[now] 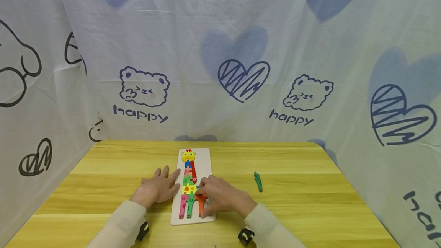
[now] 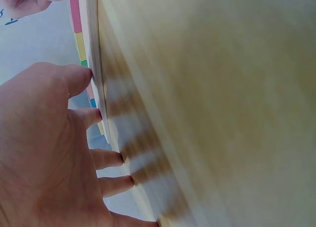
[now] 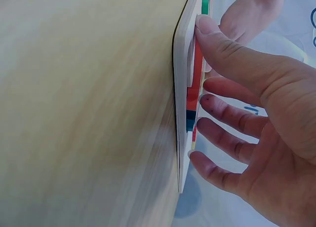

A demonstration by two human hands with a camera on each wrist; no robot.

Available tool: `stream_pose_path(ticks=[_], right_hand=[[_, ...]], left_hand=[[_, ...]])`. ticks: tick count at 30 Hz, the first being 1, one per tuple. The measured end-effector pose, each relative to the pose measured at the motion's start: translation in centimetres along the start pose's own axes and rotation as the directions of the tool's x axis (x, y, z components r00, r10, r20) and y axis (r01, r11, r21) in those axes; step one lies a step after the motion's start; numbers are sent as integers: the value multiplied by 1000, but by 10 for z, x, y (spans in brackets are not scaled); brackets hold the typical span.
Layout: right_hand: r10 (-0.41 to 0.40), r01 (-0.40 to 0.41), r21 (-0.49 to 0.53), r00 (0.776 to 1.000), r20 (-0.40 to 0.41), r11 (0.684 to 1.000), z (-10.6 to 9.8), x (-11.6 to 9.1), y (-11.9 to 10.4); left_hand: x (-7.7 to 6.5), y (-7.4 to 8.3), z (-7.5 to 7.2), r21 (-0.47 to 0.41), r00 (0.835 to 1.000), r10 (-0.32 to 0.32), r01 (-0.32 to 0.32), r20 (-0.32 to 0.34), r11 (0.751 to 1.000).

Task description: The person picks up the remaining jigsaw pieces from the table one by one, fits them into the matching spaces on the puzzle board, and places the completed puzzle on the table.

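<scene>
A giraffe puzzle (image 1: pixel 187 190) of bright numbered pieces lies on a pale wooden board (image 1: pixel 203 160). At the board's left edge rests my left hand (image 1: pixel 156 187), fingers spread and thumb and index fingertips touching the rim. My right hand (image 1: pixel 220 194) reaches over the lower right of the board, its fingers bent around an orange leg piece (image 1: pixel 200 201). In the right wrist view the thumb (image 3: pixel 210 32) is on one end of this orange piece (image 3: pixel 194 94), with the other fingertips along its upper side. Pink (image 1: pixel 182 206) and green legs (image 1: pixel 190 206) stand beside it.
A loose green puzzle piece (image 1: pixel 258 181) lies on the wooden table (image 1: pixel 293 209), right of the board. Behind the table hangs a white cloth (image 1: pixel 193 98) with hearts and bears, and more cloth flanks both sides.
</scene>
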State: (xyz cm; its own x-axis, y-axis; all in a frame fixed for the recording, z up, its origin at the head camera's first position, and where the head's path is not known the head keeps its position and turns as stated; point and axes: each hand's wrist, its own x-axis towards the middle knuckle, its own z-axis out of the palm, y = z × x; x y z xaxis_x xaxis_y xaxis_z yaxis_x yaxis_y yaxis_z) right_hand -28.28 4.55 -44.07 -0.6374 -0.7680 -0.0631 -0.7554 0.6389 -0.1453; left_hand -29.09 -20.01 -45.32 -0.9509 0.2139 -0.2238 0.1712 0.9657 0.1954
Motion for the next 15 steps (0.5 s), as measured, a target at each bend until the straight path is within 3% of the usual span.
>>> stream_pose_path(ticks=[15], right_hand=[[16, -15, 51, 1000, -23, 999, -10, -10, 3]], left_hand=[[-1, 0, 0, -3, 1000, -2, 2, 7, 1000]])
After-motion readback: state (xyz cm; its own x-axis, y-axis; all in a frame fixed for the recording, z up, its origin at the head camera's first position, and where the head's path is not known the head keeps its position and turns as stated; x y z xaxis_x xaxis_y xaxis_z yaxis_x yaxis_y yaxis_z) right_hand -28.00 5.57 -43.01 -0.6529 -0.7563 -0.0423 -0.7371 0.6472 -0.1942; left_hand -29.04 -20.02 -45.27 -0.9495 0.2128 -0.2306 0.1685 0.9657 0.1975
